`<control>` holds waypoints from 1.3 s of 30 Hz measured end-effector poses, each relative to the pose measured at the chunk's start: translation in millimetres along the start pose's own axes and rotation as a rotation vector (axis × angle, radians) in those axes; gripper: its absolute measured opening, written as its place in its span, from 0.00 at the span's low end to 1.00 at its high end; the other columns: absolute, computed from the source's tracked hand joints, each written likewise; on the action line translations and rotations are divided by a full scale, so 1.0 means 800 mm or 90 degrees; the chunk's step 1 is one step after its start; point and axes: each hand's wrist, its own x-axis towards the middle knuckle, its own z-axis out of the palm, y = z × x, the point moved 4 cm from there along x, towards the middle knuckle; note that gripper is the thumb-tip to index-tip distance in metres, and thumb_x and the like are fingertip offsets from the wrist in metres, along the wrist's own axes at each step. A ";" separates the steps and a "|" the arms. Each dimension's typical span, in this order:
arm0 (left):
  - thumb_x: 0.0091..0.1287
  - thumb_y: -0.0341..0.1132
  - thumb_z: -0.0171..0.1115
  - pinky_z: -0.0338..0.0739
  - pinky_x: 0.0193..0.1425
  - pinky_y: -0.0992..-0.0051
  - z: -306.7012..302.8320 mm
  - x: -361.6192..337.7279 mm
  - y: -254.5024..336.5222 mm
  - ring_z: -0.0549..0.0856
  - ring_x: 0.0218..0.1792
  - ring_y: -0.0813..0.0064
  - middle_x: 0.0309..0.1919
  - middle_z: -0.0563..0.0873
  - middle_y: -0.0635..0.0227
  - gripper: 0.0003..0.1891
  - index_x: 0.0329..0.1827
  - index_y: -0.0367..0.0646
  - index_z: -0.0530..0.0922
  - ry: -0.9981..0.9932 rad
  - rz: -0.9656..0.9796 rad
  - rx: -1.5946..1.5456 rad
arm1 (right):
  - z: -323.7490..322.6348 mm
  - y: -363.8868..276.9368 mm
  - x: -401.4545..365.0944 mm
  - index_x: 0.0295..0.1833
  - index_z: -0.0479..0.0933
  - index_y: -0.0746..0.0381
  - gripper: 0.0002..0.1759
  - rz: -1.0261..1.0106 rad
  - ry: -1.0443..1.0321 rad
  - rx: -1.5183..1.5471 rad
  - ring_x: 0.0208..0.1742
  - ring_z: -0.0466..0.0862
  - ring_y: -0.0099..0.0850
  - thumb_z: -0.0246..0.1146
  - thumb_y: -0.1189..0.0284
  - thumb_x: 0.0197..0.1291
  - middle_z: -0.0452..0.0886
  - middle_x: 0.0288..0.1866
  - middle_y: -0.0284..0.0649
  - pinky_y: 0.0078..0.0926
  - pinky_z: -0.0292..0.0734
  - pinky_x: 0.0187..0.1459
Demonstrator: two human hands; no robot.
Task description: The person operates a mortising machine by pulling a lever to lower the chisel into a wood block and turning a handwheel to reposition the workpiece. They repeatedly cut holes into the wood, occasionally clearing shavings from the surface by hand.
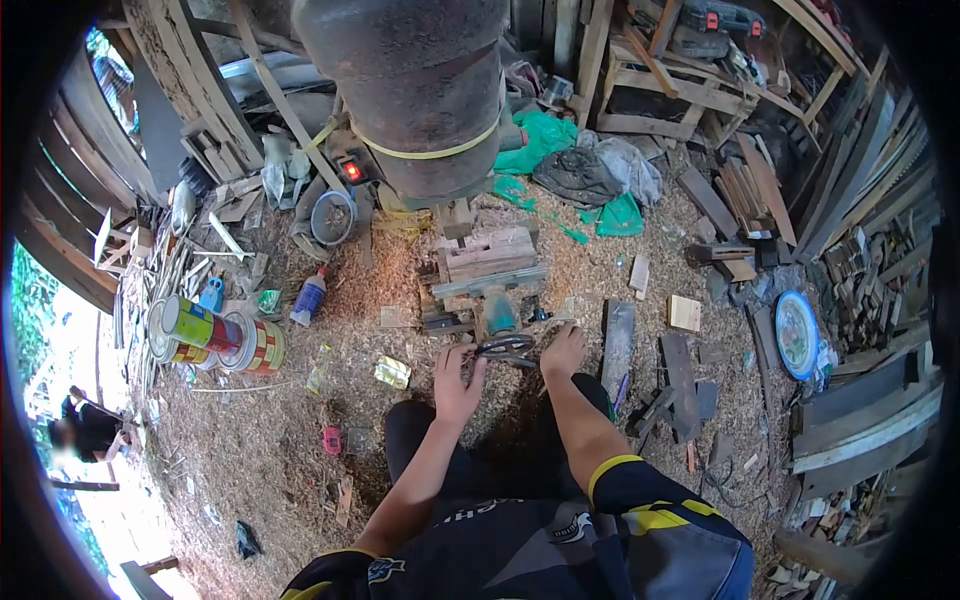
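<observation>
A dark object with curved loops point(510, 348) is in front of me between my hands; its kind I cannot tell. My left hand point(458, 385) is closed at its left end, thumb toward the loops. My right hand point(563, 350) is just beyond its right end, back up, fingers curled down and their tips hidden. Just ahead is a low wooden block stack point(490, 260), with a greenish metal piece point(499, 312) at its near end.
Wood shavings cover the ground. A large rusty drum point(420, 90) stands ahead. To the left are paint cans point(255, 345), a bottle point(309, 297) and a bucket point(334, 217). Planks point(618, 340) and a blue-rimmed basin point(797, 335) lie right. Another person point(90, 430) is far left.
</observation>
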 end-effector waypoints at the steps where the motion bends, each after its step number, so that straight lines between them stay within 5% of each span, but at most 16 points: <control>1: 0.70 0.31 0.71 0.78 0.58 0.58 0.002 0.003 0.000 0.84 0.50 0.50 0.49 0.83 0.54 0.13 0.54 0.40 0.81 0.005 0.001 0.003 | 0.001 0.000 0.002 0.74 0.68 0.68 0.37 -0.002 -0.015 -0.006 0.74 0.72 0.49 0.72 0.69 0.61 0.71 0.73 0.53 0.49 0.63 0.75; 14: 0.65 0.24 0.74 0.82 0.55 0.62 0.026 0.030 -0.004 0.86 0.47 0.51 0.44 0.85 0.54 0.10 0.45 0.35 0.81 -0.024 0.036 -0.079 | 0.048 -0.008 -0.001 0.78 0.61 0.65 0.32 -0.012 0.124 -0.084 0.75 0.67 0.52 0.57 0.73 0.71 0.67 0.75 0.53 0.53 0.61 0.75; 17: 0.68 0.23 0.73 0.83 0.52 0.69 0.027 0.030 -0.009 0.87 0.48 0.62 0.46 0.86 0.56 0.09 0.47 0.34 0.82 -0.042 0.024 -0.089 | 0.058 -0.003 -0.001 0.80 0.61 0.64 0.32 -0.012 0.103 -0.067 0.76 0.67 0.51 0.56 0.74 0.72 0.66 0.77 0.52 0.52 0.62 0.75; 23: 0.69 0.26 0.73 0.83 0.46 0.70 0.028 0.029 -0.015 0.89 0.40 0.66 0.45 0.87 0.57 0.08 0.47 0.34 0.82 -0.056 -0.003 -0.115 | 0.038 0.003 -0.004 0.84 0.57 0.62 0.36 -0.015 0.026 -0.031 0.82 0.63 0.51 0.56 0.73 0.72 0.61 0.83 0.53 0.52 0.60 0.79; 29: 0.72 0.30 0.72 0.83 0.41 0.71 0.023 0.022 -0.012 0.89 0.37 0.70 0.37 0.88 0.61 0.08 0.47 0.36 0.83 -0.062 -0.061 -0.088 | -0.031 0.014 -0.006 0.84 0.58 0.62 0.42 -0.052 -0.186 -0.018 0.83 0.65 0.49 0.66 0.68 0.69 0.62 0.83 0.53 0.55 0.61 0.78; 32: 0.72 0.32 0.72 0.83 0.41 0.70 0.015 0.017 0.000 0.89 0.36 0.69 0.37 0.88 0.61 0.09 0.47 0.37 0.83 -0.039 -0.018 -0.055 | -0.060 0.025 -0.012 0.82 0.62 0.60 0.41 -0.018 -0.221 0.047 0.79 0.70 0.50 0.70 0.66 0.67 0.66 0.80 0.52 0.57 0.63 0.76; 35: 0.73 0.39 0.71 0.84 0.45 0.67 0.009 0.015 0.007 0.91 0.39 0.64 0.40 0.91 0.57 0.13 0.49 0.37 0.84 -0.047 -0.042 -0.067 | -0.082 0.036 -0.030 0.69 0.78 0.61 0.28 -0.079 -0.062 0.198 0.68 0.79 0.53 0.69 0.64 0.65 0.78 0.68 0.55 0.63 0.67 0.70; 39: 0.73 0.45 0.69 0.85 0.49 0.61 0.008 0.010 0.009 0.92 0.43 0.57 0.43 0.92 0.54 0.17 0.53 0.40 0.85 -0.067 -0.083 0.051 | -0.103 0.048 -0.056 0.65 0.80 0.61 0.25 -0.113 0.006 0.272 0.64 0.81 0.56 0.68 0.63 0.65 0.80 0.63 0.58 0.62 0.71 0.67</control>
